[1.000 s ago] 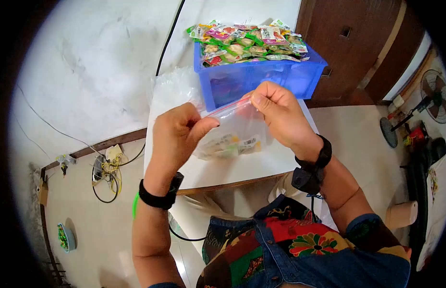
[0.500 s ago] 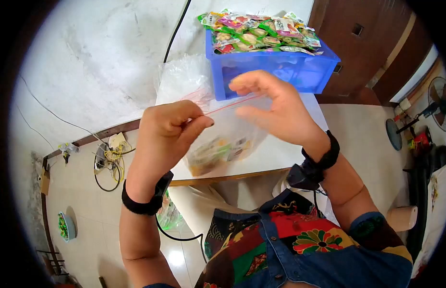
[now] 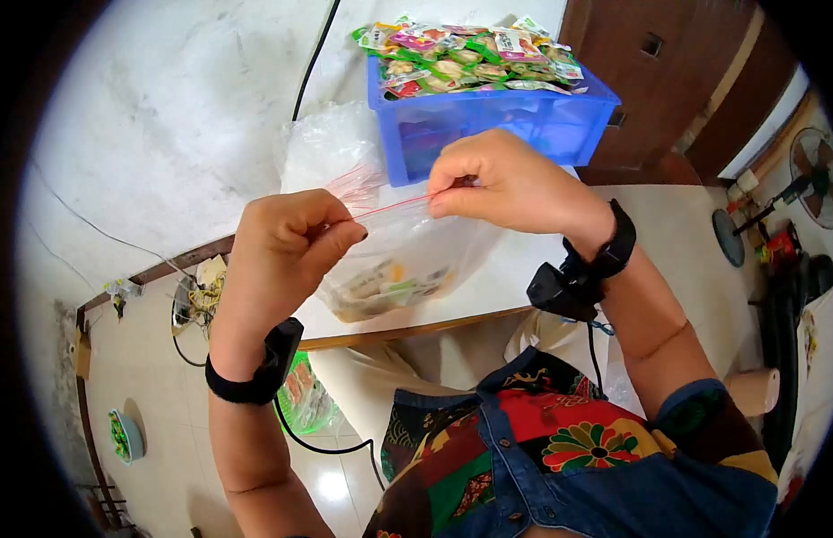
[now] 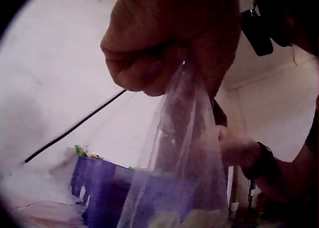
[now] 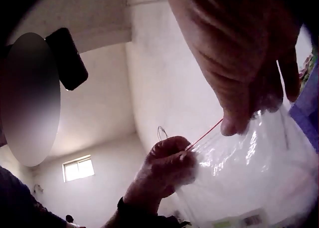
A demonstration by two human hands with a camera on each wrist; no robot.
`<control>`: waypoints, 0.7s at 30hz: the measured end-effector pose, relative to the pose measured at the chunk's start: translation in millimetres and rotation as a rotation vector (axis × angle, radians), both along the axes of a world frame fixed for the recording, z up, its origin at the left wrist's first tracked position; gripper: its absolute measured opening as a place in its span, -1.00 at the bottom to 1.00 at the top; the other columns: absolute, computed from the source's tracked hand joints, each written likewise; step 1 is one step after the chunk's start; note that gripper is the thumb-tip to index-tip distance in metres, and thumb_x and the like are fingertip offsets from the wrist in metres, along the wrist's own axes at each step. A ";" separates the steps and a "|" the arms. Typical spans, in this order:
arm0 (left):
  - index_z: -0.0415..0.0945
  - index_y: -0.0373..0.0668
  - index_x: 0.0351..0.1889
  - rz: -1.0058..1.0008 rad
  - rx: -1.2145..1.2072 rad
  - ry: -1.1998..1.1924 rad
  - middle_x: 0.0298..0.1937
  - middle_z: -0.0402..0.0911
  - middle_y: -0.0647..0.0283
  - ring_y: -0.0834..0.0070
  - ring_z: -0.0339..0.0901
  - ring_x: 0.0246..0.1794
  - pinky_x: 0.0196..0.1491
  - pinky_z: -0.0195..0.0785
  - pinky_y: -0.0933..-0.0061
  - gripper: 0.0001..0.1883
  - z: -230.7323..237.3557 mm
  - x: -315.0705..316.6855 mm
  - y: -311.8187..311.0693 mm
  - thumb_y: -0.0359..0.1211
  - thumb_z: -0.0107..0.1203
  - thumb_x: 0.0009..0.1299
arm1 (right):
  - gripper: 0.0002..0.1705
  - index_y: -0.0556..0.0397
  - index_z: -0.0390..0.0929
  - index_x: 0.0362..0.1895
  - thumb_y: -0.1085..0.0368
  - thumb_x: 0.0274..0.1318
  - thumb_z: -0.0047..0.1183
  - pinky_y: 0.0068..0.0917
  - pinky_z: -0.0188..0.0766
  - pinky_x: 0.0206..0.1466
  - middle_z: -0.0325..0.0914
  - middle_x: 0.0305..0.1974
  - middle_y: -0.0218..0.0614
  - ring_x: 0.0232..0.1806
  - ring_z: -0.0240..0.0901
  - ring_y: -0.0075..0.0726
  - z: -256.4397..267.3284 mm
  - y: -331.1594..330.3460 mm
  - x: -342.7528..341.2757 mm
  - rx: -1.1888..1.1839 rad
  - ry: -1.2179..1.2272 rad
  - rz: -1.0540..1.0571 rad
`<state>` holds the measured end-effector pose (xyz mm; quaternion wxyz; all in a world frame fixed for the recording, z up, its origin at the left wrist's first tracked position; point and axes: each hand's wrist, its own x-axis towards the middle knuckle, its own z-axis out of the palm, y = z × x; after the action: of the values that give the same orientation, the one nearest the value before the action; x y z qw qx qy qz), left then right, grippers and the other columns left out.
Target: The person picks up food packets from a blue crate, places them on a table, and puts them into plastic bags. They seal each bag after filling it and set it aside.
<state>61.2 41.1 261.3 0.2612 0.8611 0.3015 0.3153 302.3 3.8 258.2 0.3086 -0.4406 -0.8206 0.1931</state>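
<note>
A clear plastic bag [image 3: 407, 251] with a red line along its top edge hangs between the two hands, several small printed packets [image 3: 389, 285] lying in its bottom. My left hand [image 3: 291, 247] pinches the top edge at its left end. At the other end my right hand [image 3: 515, 188] pinches the same edge between thumb and fingers. In the left wrist view the bag [image 4: 184, 148] hangs down from the left hand [image 4: 169, 43]. The right wrist view shows the red edge stretched between the left hand [image 5: 167, 168] and the right hand [image 5: 244, 63].
Behind the hands, a blue crate [image 3: 488, 134] heaped with printed packets stands on the white table [image 3: 488, 300]. A pile of clear bags [image 3: 335, 148] lies left of it. Below the table edge is a green basket [image 3: 304, 394]. Black cables hang from the wrist cameras.
The right hand, whose fingers were spread half a second ago, now pinches the bag's edge further left. The left hand has moved left, holding its end throughout.
</note>
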 end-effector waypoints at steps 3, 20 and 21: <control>0.46 -0.33 -0.53 0.001 -0.044 -0.018 -0.69 0.37 0.34 0.72 0.21 -0.64 -0.58 0.11 0.60 -0.88 -3.6 -11.5 2.2 -0.51 0.18 0.19 | -0.85 0.16 0.53 -0.44 0.31 0.00 0.11 -0.52 0.26 -0.40 0.48 -0.51 -0.29 -0.48 0.36 -0.41 -4.0 -0.6 7.9 0.002 -0.022 -0.005; 0.39 -0.25 -0.51 0.617 0.025 -0.022 -0.57 0.27 0.56 0.80 0.10 -0.51 -0.45 0.04 0.72 -0.81 8.2 -231.0 15.8 -0.40 0.09 0.33 | -0.86 0.19 0.42 -0.52 0.38 -0.02 0.05 -0.48 0.19 -0.45 0.35 -0.59 -0.28 -0.55 0.23 -0.45 -60.1 6.9 7.3 -0.156 -0.085 -0.209; 0.39 -0.25 -0.51 0.625 0.013 -0.013 -0.57 0.27 0.56 0.80 0.10 -0.51 -0.45 0.04 0.72 -0.81 -14.4 -235.5 19.4 -0.40 0.09 0.33 | -0.86 0.18 0.42 -0.52 0.37 -0.02 0.05 -0.47 0.20 -0.44 0.35 -0.58 -0.27 -0.55 0.24 -0.42 -74.6 5.7 18.5 -0.181 -0.123 -0.228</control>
<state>-174.3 60.5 246.9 0.1481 0.7263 0.5480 0.3876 320.7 9.5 183.6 0.2368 -0.5680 -0.7617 0.2027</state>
